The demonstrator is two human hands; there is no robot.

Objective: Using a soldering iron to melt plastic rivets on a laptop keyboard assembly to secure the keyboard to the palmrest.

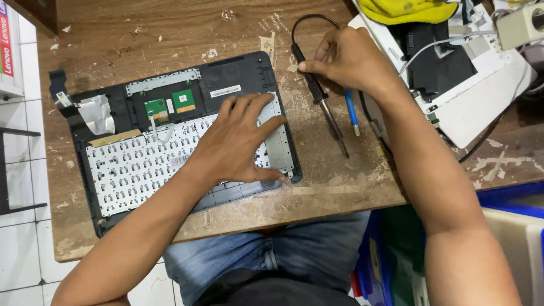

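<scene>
On a scuffed wooden table (pixel 170 34) lies a black plastic laptop shell (pixel 238 71), inside up, showing the pale metal keyboard backing (pixel 136 167). The left hand (pixel 238 141) presses flat on it, fingers spread, gripping nothing. The right hand (pixel 348 56) pinches a slim black soldering iron (pixel 323 102), tip resting on the wood.

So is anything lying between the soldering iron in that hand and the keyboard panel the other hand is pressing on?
Nothing visible does. The right hand grips the soldering iron, and only bare wooden table separates it from the keyboard panel under the left hand. A blue-handled tool lies on the far side.
</scene>
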